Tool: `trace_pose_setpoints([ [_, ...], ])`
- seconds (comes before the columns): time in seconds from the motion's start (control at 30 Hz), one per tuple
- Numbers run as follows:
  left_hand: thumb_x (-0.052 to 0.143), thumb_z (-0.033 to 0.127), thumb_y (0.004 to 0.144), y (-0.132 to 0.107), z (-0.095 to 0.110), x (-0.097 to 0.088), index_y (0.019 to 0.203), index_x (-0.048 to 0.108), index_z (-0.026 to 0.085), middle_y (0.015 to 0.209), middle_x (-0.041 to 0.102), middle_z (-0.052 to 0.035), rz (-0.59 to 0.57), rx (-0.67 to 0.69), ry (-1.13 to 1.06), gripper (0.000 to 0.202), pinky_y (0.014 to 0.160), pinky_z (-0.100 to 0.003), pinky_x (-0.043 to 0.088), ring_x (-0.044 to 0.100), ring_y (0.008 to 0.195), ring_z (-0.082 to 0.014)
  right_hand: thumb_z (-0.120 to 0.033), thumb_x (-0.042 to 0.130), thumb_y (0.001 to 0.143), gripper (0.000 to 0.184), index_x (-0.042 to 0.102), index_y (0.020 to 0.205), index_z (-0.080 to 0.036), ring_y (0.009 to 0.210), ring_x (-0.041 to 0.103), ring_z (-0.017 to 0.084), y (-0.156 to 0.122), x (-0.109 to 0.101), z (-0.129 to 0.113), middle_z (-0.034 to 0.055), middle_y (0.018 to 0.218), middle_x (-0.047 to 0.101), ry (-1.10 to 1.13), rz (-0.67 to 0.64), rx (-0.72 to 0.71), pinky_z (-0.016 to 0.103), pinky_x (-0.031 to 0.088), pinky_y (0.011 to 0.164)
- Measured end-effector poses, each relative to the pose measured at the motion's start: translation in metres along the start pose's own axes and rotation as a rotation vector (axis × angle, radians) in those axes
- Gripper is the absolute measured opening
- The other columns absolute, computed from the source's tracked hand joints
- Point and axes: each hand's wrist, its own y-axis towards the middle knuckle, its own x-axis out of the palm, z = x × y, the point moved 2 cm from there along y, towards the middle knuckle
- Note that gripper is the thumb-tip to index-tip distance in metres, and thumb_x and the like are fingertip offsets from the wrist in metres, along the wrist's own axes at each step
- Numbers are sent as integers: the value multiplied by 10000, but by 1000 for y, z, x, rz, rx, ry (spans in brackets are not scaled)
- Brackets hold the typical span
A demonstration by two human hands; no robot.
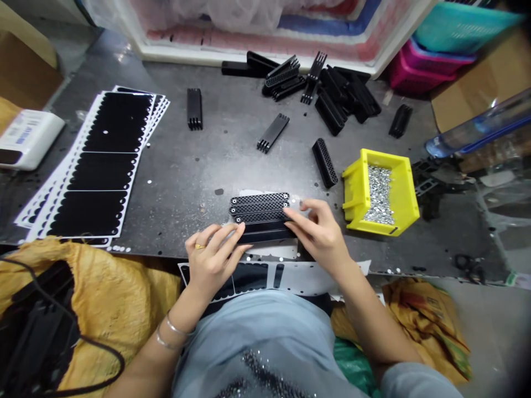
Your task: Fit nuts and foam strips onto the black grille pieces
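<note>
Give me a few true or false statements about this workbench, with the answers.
1. The left hand and the right hand both touch the row of black perforated plastic strips. True.
2. The yellow plastic bin holds black strips. False: it holds small silvery metal pieces.
3. The white sheets of black stickers lie left of the hands. True.
4. The pile of loose black plastic parts lies right beside the hands. False: it lies far across the dark tabletop.

We count four black grille strips [260, 207] in a row. One yellow bin [409, 190]; one teal basket [456, 25], one pink basket [427, 63].
</note>
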Motion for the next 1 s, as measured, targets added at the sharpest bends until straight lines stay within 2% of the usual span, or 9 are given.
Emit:
trace_pose_setpoints([
  [0.1,796,247,885,-11,13,-7,1408,596,288,1201,747,-78,35,-49,-105,562,966,-414,426,667,1079,-270,-89,625,974,444,640,1376,-279,913,620,190,-26,-11,-25,79,1066,601,-2,51,76,350,572,801],
  [0.27,643,82,950,-43,30,12,1296,605,231,1106,737,-66,23,-65,-376,379,953,-359,511,697,1044,-213,-201,567,1035,238,678,1242,-163,846,665,167,-57,28,-54,108,1053,645,94,-228,26,290,597,747],
  [0.4,608,69,971,-54,27,31,1238,623,229,1072,743,-56,41,-12,-394,312,927,-338,521,712,1022,-197,-225,596,1024,224,708,1211,-173,842,664,177,-62,55,-50,141,1100,672,-102,-169,-109,288,572,709],
  [0.5,598,67,981,-53,24,34,1241,620,223,1077,736,-58,52,-16,-411,305,918,-326,519,707,1028,-191,-161,583,1018,247,708,1227,-200,867,667,184,-63,56,-51,152,1180,691,-187,-142,-200,305,557,729],
  [0.63,564,31,985,-52,27,31,1261,602,217,1094,724,-63,91,-56,-456,335,914,-321,519,695,1028,-178,-204,601,1018,239,708,1232,-196,882,670,204,-62,57,-61,162,1171,708,-243,-126,-191,321,541,719],
  [0.77,565,35,981,-53,27,29,1280,601,234,1110,718,-67,110,-65,-467,361,913,-331,542,688,1045,-181,-121,524,1025,234,727,1109,-200,832,643,174,-60,58,-62,120,1114,710,-109,-124,-234,294,522,677],
  [0.83,630,82,965,-52,27,28,1280,619,258,1079,735,-53,118,-4,-427,361,923,-338,551,694,1032,-186,-130,554,1010,203,731,1069,-209,848,635,169,-60,50,-53,106,1098,672,55,-135,-163,296,540,696],
  [0.9,692,134,946,-48,28,29,1292,639,284,1046,768,-27,107,109,-358,381,975,-348,538,709,1029,-189,-152,612,986,160,741,1050,-222,898,636,174,-60,33,-41,93,1080,614,232,-157,17,307,563,747],
  [1.0,662,142,970,-44,30,33,1351,635,290,1065,804,-1,70,247,-293,410,1065,-343,485,721,1083,-182,-186,669,964,101,751,951,-244,1017,639,198,-60,0,-30,78,1087,575,446,-290,232,359,574,880],
])
